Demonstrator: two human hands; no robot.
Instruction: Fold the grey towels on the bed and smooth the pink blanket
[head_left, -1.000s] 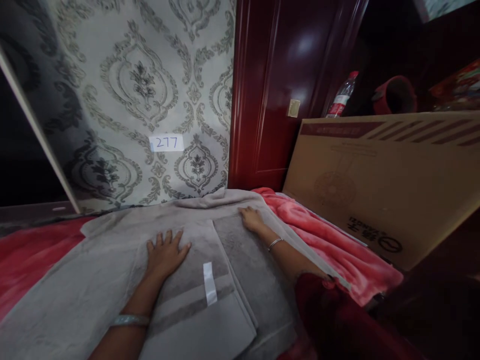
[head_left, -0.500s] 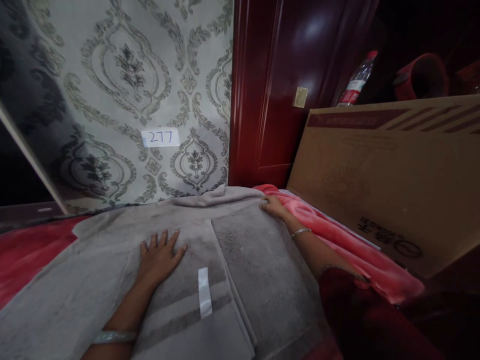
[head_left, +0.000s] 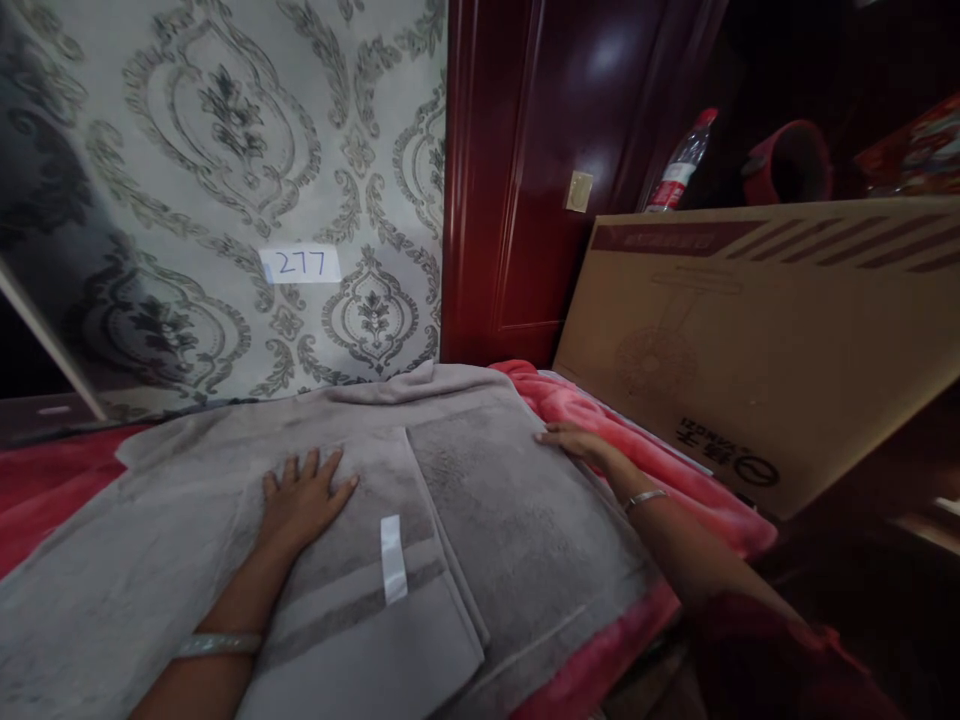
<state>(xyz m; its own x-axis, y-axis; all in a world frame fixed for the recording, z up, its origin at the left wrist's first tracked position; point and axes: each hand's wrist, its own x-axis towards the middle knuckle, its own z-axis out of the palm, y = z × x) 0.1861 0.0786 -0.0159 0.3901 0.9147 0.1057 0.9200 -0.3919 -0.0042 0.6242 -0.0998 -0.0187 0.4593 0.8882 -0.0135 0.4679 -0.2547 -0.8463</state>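
A large grey towel (head_left: 517,520) lies spread over a red blanket (head_left: 592,415), with a folded flap (head_left: 352,600) on top that has a darker stripe and a white label (head_left: 391,572). My left hand (head_left: 300,492) rests flat on that flap, fingers apart. My right hand (head_left: 574,440) lies palm down at the towel's right edge, where it meets the red blanket. Neither hand grips anything. Both wrists wear bracelets.
A big cardboard box (head_left: 757,340) leans at the right. Behind it stand a plastic bottle (head_left: 679,165) and a red round object (head_left: 787,165). Patterned wallpaper with a "277" tag (head_left: 300,264) and a dark red door (head_left: 555,170) lie ahead.
My right hand slid from the towel's far middle out to its right edge and toward me. My left hand stayed flat on the folded flap.
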